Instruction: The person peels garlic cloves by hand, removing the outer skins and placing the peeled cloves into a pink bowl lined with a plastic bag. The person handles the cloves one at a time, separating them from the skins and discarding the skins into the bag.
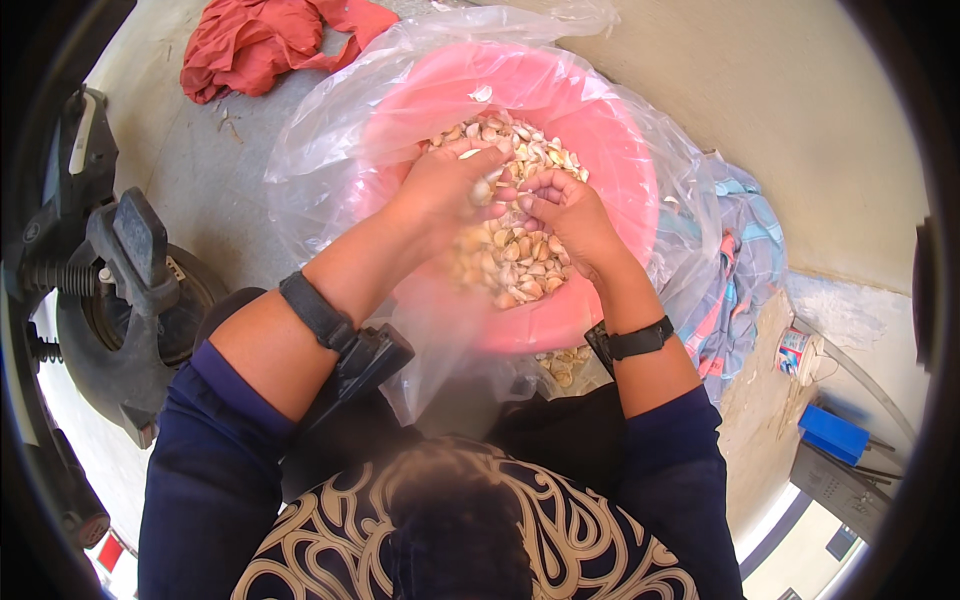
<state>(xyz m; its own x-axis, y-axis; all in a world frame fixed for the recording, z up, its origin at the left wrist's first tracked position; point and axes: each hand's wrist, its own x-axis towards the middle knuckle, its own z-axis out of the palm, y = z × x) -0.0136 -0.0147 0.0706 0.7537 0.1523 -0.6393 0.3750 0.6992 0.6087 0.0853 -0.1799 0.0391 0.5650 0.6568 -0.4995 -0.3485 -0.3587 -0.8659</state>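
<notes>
Below me a pink round basin (630,202), lined with clear plastic sheet (315,150), holds a heap of unpeeled garlic cloves (525,259). Over the heap, my left hand (454,184) is curled around some pale garlic (482,189); whether it is part of a bulb or loose cloves I cannot tell. My right hand (566,210) is close beside it, thumb and fingertips drawn together near the left fingers. Anything small between those right fingertips is too indistinct to make out. One pale clove (481,94) lies apart on the basin's far inner side.
Red cloth (255,45) lies crumpled on the floor at upper left. Black wheeled equipment (124,300) stands at my left. A checked cloth (739,255) is bunched right of the basin, near a small tub (797,354) and blue box (834,435). Loose peelings (564,366) lie at the basin's near edge.
</notes>
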